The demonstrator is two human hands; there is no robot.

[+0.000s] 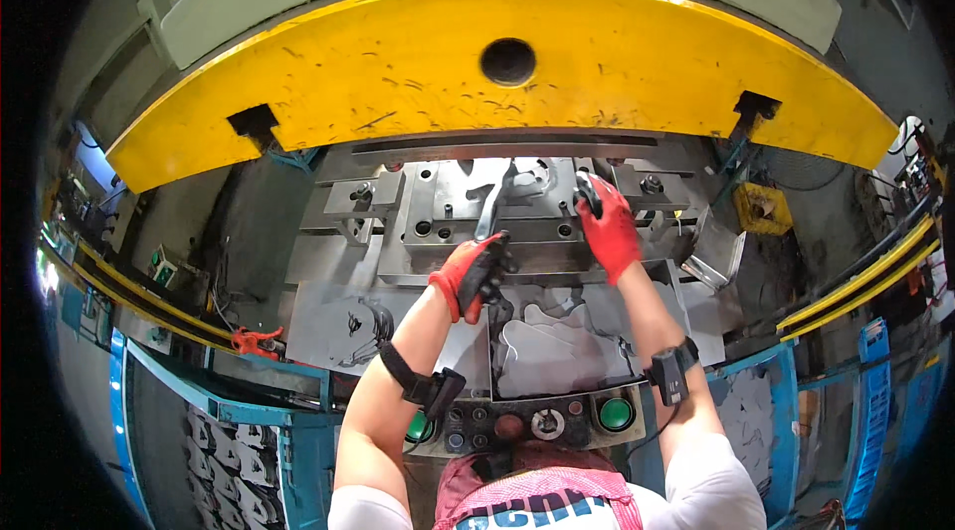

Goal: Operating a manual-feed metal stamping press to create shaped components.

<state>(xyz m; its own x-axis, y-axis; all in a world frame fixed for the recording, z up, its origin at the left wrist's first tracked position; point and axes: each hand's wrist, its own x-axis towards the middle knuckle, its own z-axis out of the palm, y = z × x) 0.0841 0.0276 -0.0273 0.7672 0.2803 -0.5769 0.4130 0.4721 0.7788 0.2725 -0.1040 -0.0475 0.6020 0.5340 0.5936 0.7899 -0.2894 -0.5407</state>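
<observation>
My left hand (pixel 476 273), in a red glove with a black palm, is closed at the near end of a long, narrow grey metal piece (pixel 491 207). That piece slants up and away over the flat steel die (pixel 453 200) on the press bed. To the right, my right hand (pixel 608 223), in a matching glove, is at the die's right side with its fingers curled in. What those fingers hold, if anything, is hidden. On the die's middle lies a shiny cut metal shape (pixel 537 177). Closer to me, flat grey sheet-metal blanks (pixel 552 346) lie in a tray.
A yellow press beam (pixel 398 72) spans above the die. Near me is a control panel (pixel 468 430) with green buttons (pixel 615 415). Cut metal parts (pixel 234 455) fill a blue-framed rack at left. A yellow basket (pixel 763 209) stands at right, and a red glove (pixel 259 342) lies at left.
</observation>
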